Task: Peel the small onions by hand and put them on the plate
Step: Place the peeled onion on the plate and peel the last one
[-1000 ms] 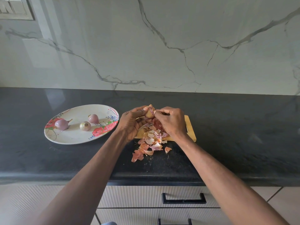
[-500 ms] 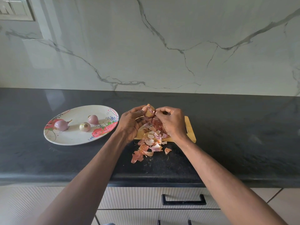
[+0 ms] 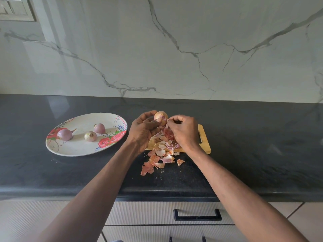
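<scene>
Left hand (image 3: pixel 142 130) cups the onion (image 3: pixel 160 117) in curled fingers, right hand (image 3: pixel 183 131) just beside it pinches a skin flap – risk: dry skin tears short or onion slips onto the peels (image 3: pixel 160 151) below – plate (image 3: pixel 57 147) sits well left.

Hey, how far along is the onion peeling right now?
Done: three peeled onions lie on the plate. In hand: the left hand holds a fourth onion while the right hand pinches its skin. Left: finishing and plating it; no other unpeeled onions show.
</scene>
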